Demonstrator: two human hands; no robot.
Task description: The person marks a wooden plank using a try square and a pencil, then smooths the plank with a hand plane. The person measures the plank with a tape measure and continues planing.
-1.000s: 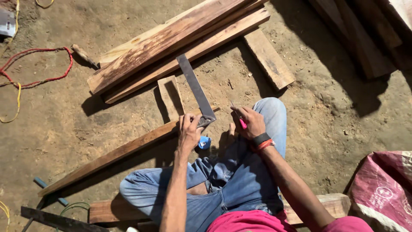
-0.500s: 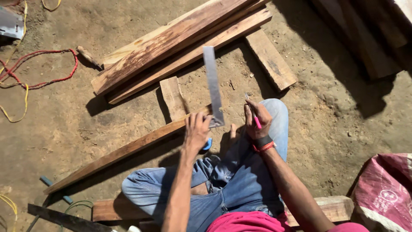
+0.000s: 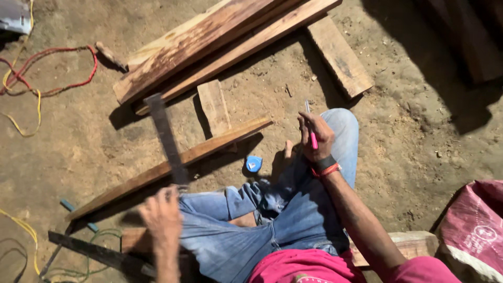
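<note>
Stacked planks [image 3: 209, 47], twelve o'clock, on sandy ground. Long wooden strip [image 3: 167, 167], running eight to two o'clock. Metal square [image 3: 166, 139], laid across the strip; left hand [image 3: 162, 217], blurred, fingers closed round its lower end. Right hand [image 3: 316, 137], three o'clock: fingers pinched on pink pencil [image 3: 312, 137]. Blue tape measure [image 3: 254, 163], centre.

dull grey metal square [image 3: 166, 139], rough wooden plank [image 3: 173, 166], glossy pink plastic pen [image 3: 313, 139], faded denim jeans [image 3: 272, 220].

A red-and-white woven sack [image 3: 474, 233] with a round white printed emblem lies at the lower right edge.
</note>
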